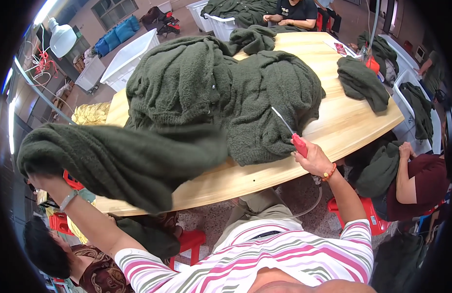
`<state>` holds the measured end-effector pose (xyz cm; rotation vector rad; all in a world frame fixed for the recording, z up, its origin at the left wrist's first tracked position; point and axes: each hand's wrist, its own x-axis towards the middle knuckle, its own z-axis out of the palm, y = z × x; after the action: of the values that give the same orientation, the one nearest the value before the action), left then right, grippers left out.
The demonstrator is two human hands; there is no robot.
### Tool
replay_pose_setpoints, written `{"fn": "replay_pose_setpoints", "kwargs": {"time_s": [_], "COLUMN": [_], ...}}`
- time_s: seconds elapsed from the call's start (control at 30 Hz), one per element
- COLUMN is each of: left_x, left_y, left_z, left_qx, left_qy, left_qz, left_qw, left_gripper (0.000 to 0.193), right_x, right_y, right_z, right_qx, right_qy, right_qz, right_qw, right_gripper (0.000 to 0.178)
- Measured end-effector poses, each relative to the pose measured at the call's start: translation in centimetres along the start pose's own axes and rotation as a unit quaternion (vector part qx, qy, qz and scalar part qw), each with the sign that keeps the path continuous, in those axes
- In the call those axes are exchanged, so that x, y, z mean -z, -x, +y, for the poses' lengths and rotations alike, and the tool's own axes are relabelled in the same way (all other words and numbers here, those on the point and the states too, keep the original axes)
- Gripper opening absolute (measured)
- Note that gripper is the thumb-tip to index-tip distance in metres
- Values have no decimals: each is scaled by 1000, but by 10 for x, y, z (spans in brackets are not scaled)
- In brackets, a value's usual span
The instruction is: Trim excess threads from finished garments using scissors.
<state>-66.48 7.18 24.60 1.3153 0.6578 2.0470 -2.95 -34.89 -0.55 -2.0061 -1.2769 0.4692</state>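
Grasping the red handle (300, 145) of a tool with a slim metal shaft, the fingers of our right hand (311, 158) are curled around it just above the tabletop's (221, 188) near edge, the shaft slanting up and to the left. Our left hand (43, 179) grips a dark green knitted garment (104, 156) out past the tabletop's left edge; its fingers are lost in shadow and blur, so we cannot tell how each one is bent. From that hand the garment stretches across the near left corner, its right end blurred.

On our right wrist we wear an orange bracelet (329, 172), on our left a pale bangle (69, 200). Beyond our hands, a tall dark green heap (172, 80) stands toward the left edge, touching a second heap (274, 88) that reaches from the middle almost to the near edge. We see a separate dark green bundle (362, 85) lying near the right edge. Past the left edge stand a white bin (130, 61) and a yellow pile (90, 114); past the right, a co-worker in maroon (421, 185) holds dark green cloth (380, 168)
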Motion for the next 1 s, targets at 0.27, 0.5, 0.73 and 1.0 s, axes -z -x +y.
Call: {"fn": "replay_pose_setpoints", "kwargs": {"time_s": [0.27,0.5,0.73,1.0], "left_x": [-15,-180,-311,-363], "left_y": [9,197,452,524], "left_z": [-123,-210,-136,-164], "left_qx": [-118,-133,-81,-231], "left_qy": [-156,-302,-151,-180], "left_qz": [237,-169,-701,-686], "left_qw": [952,929,692,666], "left_gripper": [25,51,85,61], "right_x": [-9,2,13,32], "right_y": [-16,-24,-47,-9], "right_z": [-22,1,13,59], "right_qx": [-20,-50,-27,-120], "right_qy": [-2,1,-112,-186], "right_qz": [-34,33,89,153], "right_qw": [999,998,989,963], "right_gripper": [41,47,45,33]}}
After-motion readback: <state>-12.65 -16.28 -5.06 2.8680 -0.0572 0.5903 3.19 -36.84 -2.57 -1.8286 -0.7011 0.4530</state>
